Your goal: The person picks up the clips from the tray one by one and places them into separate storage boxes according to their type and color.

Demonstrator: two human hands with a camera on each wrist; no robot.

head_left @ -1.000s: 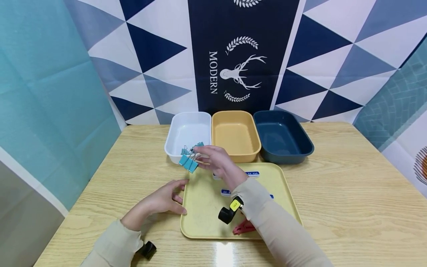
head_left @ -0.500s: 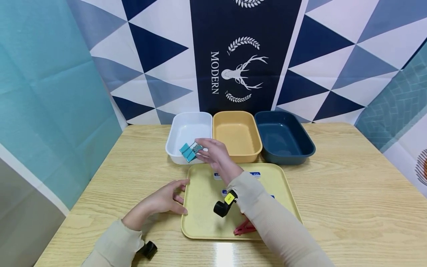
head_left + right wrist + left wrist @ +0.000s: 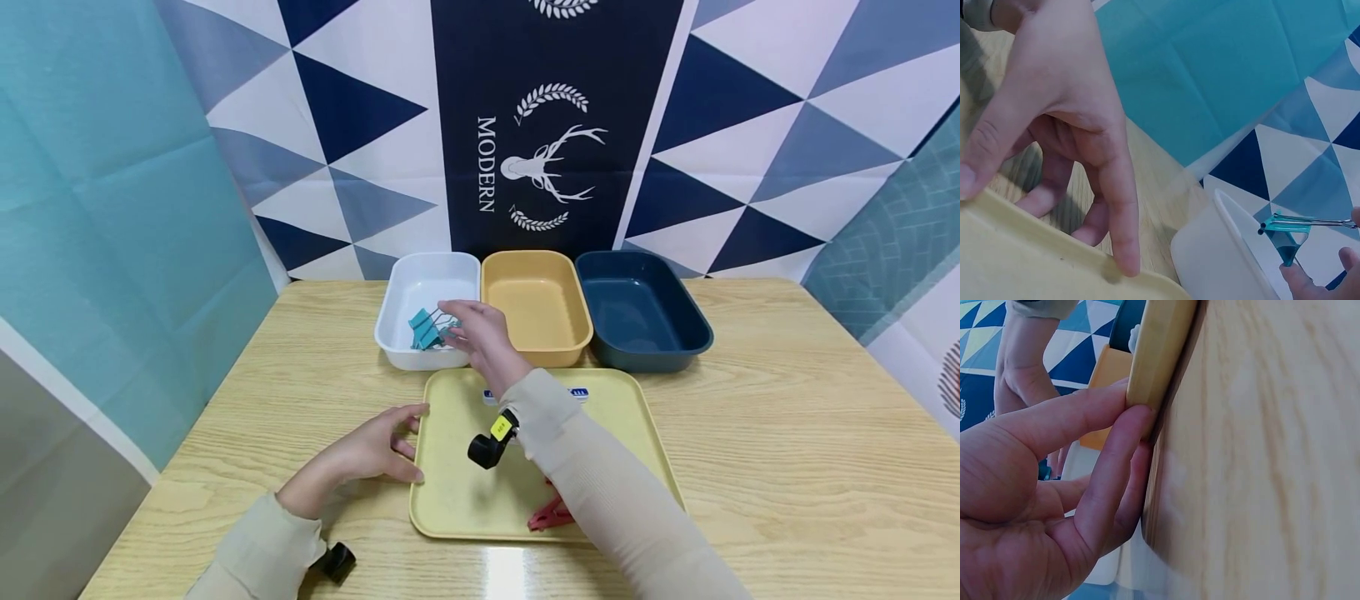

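Observation:
My right hand point(image 3: 483, 337) is over the front of the white tub point(image 3: 400, 283), pinching the wire handle of a teal binder clip point(image 3: 425, 328). In the right wrist view this clip point(image 3: 1286, 240) hangs from the fingertips above the tub. More teal shows behind the fingers; whether it is held or lies in the tub, I cannot tell. My left hand point(image 3: 367, 446) holds the left edge of the yellow tray point(image 3: 457, 500). Its thumb and index finger are on the rim, with other fingers curled against the side in the left wrist view.
A yellow tub point(image 3: 536, 357) and a dark blue tub point(image 3: 652, 360) stand right of the white one. On the tray lie a red clip like a clothes peg point(image 3: 551, 514) and blue-and-white pieces point(image 3: 577, 394), partly behind the right arm. A patterned cloth point(image 3: 382, 108) hangs behind.
My right hand has moved forward with the binder clip, from the tub's front rim to above its inside. The left hand stays at the tray's edge.

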